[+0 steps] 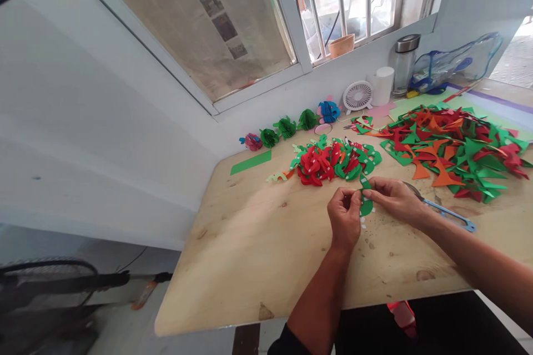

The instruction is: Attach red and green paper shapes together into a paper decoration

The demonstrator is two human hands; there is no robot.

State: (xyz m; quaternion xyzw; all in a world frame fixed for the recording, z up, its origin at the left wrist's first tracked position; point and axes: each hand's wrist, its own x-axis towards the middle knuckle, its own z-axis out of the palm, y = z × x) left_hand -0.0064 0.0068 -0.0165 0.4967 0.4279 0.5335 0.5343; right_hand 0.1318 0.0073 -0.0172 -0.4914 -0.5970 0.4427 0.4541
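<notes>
Between my two hands, over the table, is a green paper cutout point(366, 208) with a curved outline. My left hand point(345, 213) pinches it from the left, thumb and fingertips together. From the right, my right hand point(393, 197) grips its upper part with closed fingertips. Small white squares point(363, 223) lie on the wood just below the cutout. Beyond my hands sits a heap of red and green curved paper cutouts point(318, 163), many bearing small white squares. A blue-handled tool point(452, 214) lies by my right forearm, its other end partly hidden by my hand.
A large pile of red, orange and green paper scraps point(466, 150) covers the table's right side. Along the wall stand green paper ornaments point(286, 127), a small white fan point(358, 96) and a glass bottle point(403, 69). A green strip point(251, 162) lies near the table's point(233, 266) far left corner.
</notes>
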